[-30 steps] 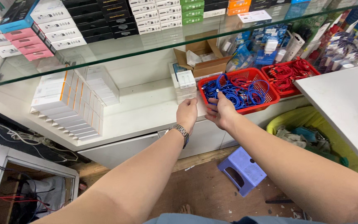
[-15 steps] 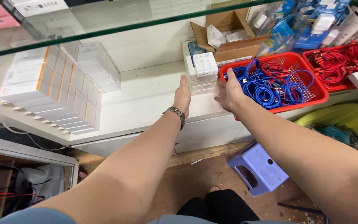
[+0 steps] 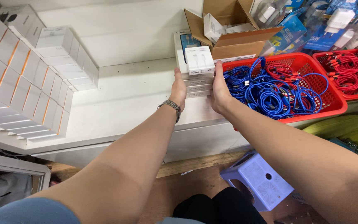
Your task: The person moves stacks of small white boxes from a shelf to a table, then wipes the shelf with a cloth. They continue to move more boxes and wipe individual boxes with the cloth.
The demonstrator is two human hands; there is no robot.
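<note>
A stack of small white boxes (image 3: 199, 62) stands on the white shelf (image 3: 125, 103), in front of a larger white box with a blue picture. My left hand (image 3: 179, 89), with a metal watch on the wrist, presses against the stack's left side. My right hand (image 3: 218, 89) presses against its right side. Both hands clamp the stack between them. The stack rests between the rows of white boxes and the red basket.
A red basket (image 3: 336, 105) of coiled blue cables sits right of the stack, another with red cables (image 3: 353, 66) farther right. An open cardboard box (image 3: 233, 39) stands behind. Rows of white boxes (image 3: 25, 83) fill the left shelf. A lilac stool (image 3: 257, 182) stands below.
The view has dipped and closed in on the shelf. Both hands have reached forward and closed onto the two sides of the stack of white boxes.
</note>
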